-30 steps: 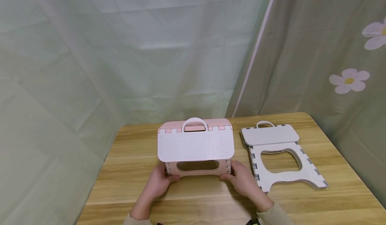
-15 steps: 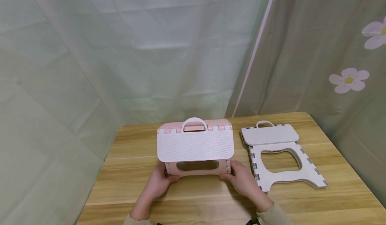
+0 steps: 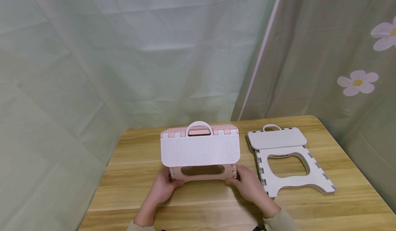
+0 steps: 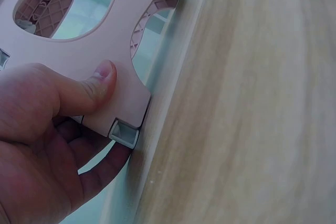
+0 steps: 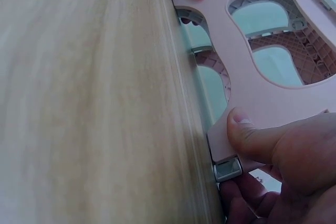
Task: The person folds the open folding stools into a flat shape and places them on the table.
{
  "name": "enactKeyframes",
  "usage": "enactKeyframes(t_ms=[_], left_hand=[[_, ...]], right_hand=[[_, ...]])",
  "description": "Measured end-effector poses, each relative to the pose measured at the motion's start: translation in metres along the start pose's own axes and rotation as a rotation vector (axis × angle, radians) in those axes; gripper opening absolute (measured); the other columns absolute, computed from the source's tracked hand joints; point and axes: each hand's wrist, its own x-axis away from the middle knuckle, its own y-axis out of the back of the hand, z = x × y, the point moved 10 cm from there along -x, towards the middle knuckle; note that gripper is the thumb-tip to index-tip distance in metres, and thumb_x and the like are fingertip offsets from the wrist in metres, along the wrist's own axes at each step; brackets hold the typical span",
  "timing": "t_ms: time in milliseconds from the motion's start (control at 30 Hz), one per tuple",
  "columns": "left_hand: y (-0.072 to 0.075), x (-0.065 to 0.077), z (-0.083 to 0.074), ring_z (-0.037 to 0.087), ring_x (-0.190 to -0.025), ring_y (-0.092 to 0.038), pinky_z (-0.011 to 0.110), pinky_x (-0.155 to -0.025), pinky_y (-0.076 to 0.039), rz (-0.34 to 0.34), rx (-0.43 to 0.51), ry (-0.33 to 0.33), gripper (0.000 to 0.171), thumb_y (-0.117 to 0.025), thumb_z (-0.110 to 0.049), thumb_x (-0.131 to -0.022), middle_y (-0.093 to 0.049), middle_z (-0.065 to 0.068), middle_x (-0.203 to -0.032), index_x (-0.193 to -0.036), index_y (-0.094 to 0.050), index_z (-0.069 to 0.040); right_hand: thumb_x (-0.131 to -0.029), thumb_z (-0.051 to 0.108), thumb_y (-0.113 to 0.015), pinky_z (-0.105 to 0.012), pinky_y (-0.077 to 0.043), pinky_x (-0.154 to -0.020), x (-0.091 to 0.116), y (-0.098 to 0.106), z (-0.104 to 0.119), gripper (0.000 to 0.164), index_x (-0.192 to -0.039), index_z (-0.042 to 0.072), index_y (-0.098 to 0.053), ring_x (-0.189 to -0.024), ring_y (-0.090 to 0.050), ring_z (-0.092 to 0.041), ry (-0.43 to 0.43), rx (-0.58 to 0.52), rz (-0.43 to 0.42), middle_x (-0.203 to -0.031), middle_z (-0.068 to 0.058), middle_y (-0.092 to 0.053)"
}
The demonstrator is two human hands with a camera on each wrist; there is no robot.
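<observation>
A pink and white folding stool [image 3: 200, 151] stands upright mid-table, its top hinged into two halves that slope down from a raised ridge with a looped handle. The near half is white and textured, the far one pink. My left hand [image 3: 162, 187] grips the lower left corner of the near pink leg panel [image 4: 63, 56], thumb on its face and fingers behind. At the opposite lower corner my right hand [image 3: 249, 186] holds the panel the same way. In the right wrist view, the leg's foot [image 5: 228, 169] sits right at the wooden surface.
A second, white folding stool [image 3: 276, 140] lies folded flat on the wooden table [image 3: 198, 210] to the right, handle towards the back edge. Pale curtains [image 3: 182, 69] hang close behind and on both sides of the table.
The far pink half of the stool's top has sunk slightly, and the near white half has shifted a touch. Both hands keep their grip in the same places.
</observation>
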Motion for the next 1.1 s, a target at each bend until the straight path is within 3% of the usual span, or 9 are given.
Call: enactKeyframes(t_ms=[267,667,1100], left_hand=[[-0.0002,0.001,-0.0001,0.016,-0.088,-0.063,0.03,-0.074,-0.053,0.007,0.016,0.011,0.045,-0.087,0.0,-0.086,-0.07,0.006,-0.101,-0.123,-0.061,0.003],[-0.0017,0.0,0.0004,0.016,-0.09,-0.061,0.034,-0.079,-0.054,0.001,-0.047,-0.006,0.044,-0.086,-0.003,-0.088,-0.07,0.006,-0.103,-0.126,-0.063,0.005],[-0.0031,-0.0002,0.0009,0.016,-0.09,-0.062,0.034,-0.08,-0.054,0.012,-0.044,-0.002,0.042,-0.083,-0.003,-0.091,-0.07,0.006,-0.103,-0.126,-0.062,0.005]], right_hand=[[-0.087,0.033,-0.089,-0.047,-0.055,-0.088,0.0004,-0.0004,-0.0014,0.036,-0.114,0.016,-0.074,-0.1,-0.067,-0.022,-0.006,-0.007,0.003,-0.1,0.0,-0.068],[-0.087,0.033,-0.088,-0.045,-0.054,-0.082,0.0003,-0.0005,-0.0005,0.03,-0.107,0.016,-0.073,-0.095,-0.065,-0.02,0.002,-0.003,0.009,-0.097,-0.001,-0.066],[-0.088,0.032,-0.088,-0.044,-0.054,-0.081,-0.0003,-0.001,-0.0002,0.028,-0.105,0.017,-0.073,-0.094,-0.064,-0.019,0.005,0.005,0.01,-0.096,0.0,-0.066]])
